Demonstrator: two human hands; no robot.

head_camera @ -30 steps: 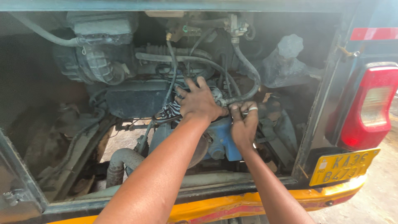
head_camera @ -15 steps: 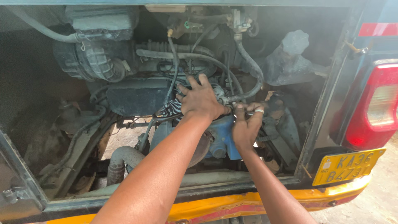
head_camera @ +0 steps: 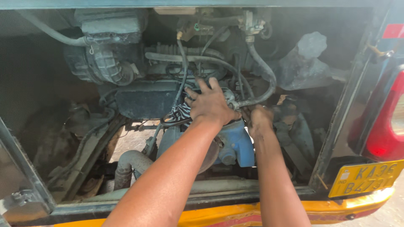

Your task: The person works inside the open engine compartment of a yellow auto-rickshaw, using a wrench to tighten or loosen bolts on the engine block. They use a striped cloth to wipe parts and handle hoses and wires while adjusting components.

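Left hand (head_camera: pixel 211 105) atop blue engine part (head_camera: pixel 237 143)

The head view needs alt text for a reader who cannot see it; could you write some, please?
Two bare hands reach into an open engine bay at the back of a vehicle: the left hand lies flat on a striped cloth atop the engine, the right hand grips something beside a blue engine part. Black hoses loop above; a red tail light sits at right.

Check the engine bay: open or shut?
Open. No cover hides the engine bay; hoses and the blue part lie exposed, and the left hand and right hand reach in.
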